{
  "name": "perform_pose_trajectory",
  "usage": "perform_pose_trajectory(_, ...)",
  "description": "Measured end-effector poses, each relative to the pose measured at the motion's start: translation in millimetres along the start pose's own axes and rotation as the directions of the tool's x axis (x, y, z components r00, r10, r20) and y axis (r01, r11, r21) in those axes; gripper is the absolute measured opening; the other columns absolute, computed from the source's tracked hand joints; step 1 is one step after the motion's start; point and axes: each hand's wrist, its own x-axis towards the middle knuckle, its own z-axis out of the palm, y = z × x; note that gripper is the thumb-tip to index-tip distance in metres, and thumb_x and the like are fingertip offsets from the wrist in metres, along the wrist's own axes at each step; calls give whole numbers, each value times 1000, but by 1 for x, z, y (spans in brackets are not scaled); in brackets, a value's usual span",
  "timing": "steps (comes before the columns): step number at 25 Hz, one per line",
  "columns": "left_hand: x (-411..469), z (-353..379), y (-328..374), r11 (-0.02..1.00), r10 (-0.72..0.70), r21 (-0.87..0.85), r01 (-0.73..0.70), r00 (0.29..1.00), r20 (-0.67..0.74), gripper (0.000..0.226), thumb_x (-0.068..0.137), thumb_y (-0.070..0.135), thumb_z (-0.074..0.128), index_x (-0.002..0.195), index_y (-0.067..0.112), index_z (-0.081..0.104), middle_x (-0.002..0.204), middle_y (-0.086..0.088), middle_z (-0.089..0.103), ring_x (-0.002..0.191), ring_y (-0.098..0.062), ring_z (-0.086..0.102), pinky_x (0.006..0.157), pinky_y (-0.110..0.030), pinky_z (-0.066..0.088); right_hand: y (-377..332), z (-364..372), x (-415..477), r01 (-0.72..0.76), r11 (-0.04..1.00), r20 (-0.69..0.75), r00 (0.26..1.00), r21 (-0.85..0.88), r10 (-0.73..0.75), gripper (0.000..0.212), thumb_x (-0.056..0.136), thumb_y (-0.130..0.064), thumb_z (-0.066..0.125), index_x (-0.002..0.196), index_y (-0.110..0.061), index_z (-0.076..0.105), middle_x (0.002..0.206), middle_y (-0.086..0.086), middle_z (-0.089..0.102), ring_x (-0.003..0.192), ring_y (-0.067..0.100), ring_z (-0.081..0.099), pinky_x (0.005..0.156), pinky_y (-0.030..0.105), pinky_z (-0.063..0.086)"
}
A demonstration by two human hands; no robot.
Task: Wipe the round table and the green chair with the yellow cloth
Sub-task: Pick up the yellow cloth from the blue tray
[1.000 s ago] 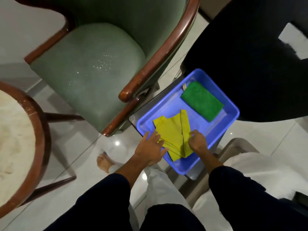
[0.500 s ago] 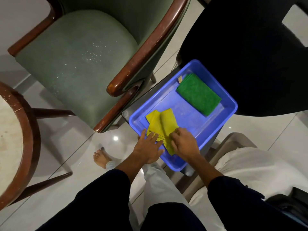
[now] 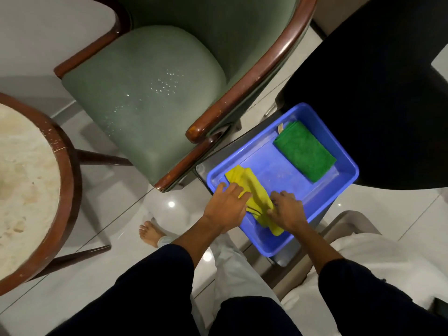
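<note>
The yellow cloth [image 3: 254,190] lies folded into a narrow strip in the near left part of a blue tray [image 3: 322,200]. My left hand [image 3: 226,204] rests flat on the cloth's left side. My right hand [image 3: 286,210] pinches its near right edge. The green chair [image 3: 145,98] with brown wooden arms stands up and to the left of the tray, water drops on its seat. The round table [image 3: 26,180], pale stone top in a brown wooden rim, is at the far left.
A folded green cloth [image 3: 304,151] lies in the tray's far right corner. A black chair [image 3: 375,88] stands behind the tray. A pale seat with white fabric [image 3: 351,263] is at lower right. My bare foot [image 3: 151,232] stands on the glossy tiled floor.
The cloth has been folded narrower, from a spread sheet into a strip. My right hand moved left over the cloth, then back to its right edge. The camera shifted.
</note>
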Motion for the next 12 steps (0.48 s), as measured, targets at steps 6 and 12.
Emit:
perform_pose_trajectory(6, -5, -76, -46, 964, -81, -236, 119, 983, 166, 46, 86, 36, 61, 130, 24, 54, 142, -9, 53, 136, -28, 44, 102, -39, 38, -64, -106, -27, 473, 867, -194, 875, 155, -443, 19, 76, -26, 73, 94, -19, 70, 89, 4, 70, 85, 26, 67, 73, 38, 53)
perform_pose_trajectory(12, -86, -126, -110, 466, -539, -790, 399, 836, 104, 35, 71, 44, 67, 98, 24, 73, 99, -3, 76, 97, -23, 69, 86, -37, 55, -164, -141, -7, 331, 769, -210, 943, 547, -257, 20, 85, -21, 75, 93, -16, 58, 84, 2, 64, 81, 17, 60, 71, 31, 49)
